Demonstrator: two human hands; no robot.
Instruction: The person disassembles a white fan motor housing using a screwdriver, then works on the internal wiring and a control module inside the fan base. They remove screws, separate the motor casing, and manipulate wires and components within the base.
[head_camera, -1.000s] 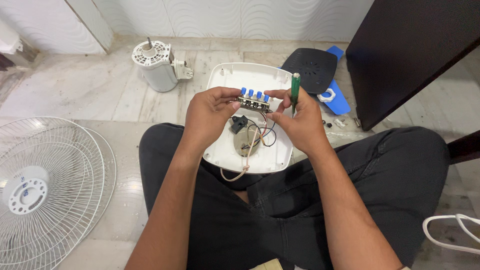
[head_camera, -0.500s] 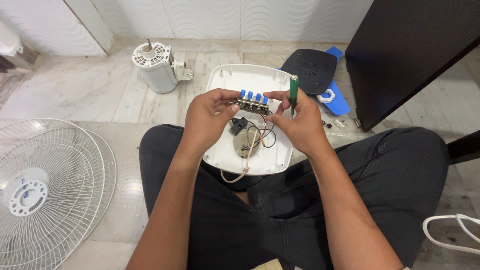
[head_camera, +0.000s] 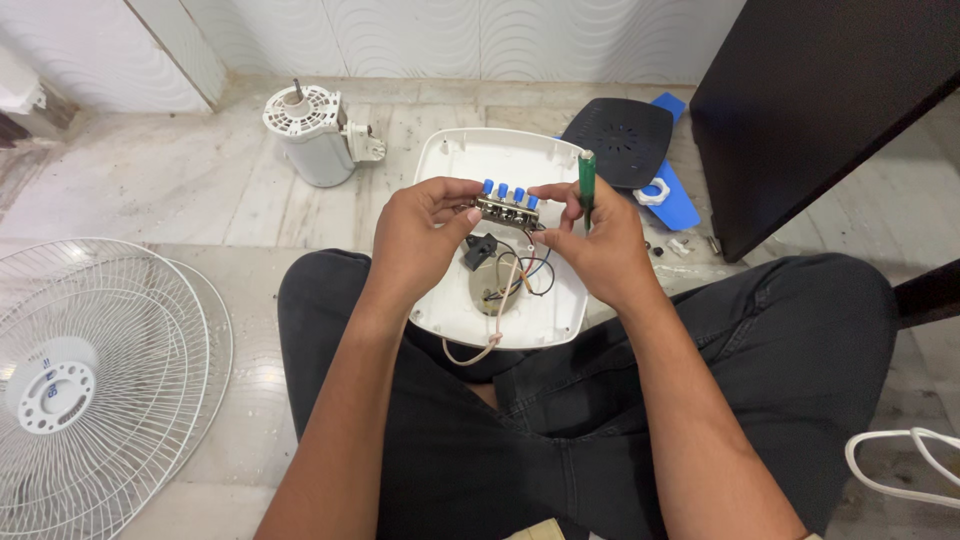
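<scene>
A small push-button switch block (head_camera: 507, 205) sits between both hands, held above the far half of a white plastic fan base shell (head_camera: 470, 160) that rests on the person's lap. The block is a narrow metal bar with four blue button caps standing in a row along its far edge. Thin wires, black, red, blue and pale ones among them, run from its underside down into the shell, where they loop around a small black part (head_camera: 480, 250) and a grey oval plate (head_camera: 492, 285). A cream cord (head_camera: 470, 355) trails out over the near rim of the shell.

The left hand (head_camera: 420, 240) pinches the left end of the block, thumb on the near side and fingers curled over the far side. The right hand (head_camera: 592, 240) pinches the right end with thumb and forefinger, and at the same time grips a green-handled screwdriver (head_camera: 587, 185) that stands nearly upright, just right of the block.

On the marble floor, a white fan motor (head_camera: 305, 135) stands far left of the shell. A wire fan guard (head_camera: 90, 380) lies at the near left. A dark round cover (head_camera: 620, 140) and a blue blade piece (head_camera: 680, 200) lie to the far right, beside a dark cabinet (head_camera: 820, 100). A white cable (head_camera: 900, 460) curls at the near right.
</scene>
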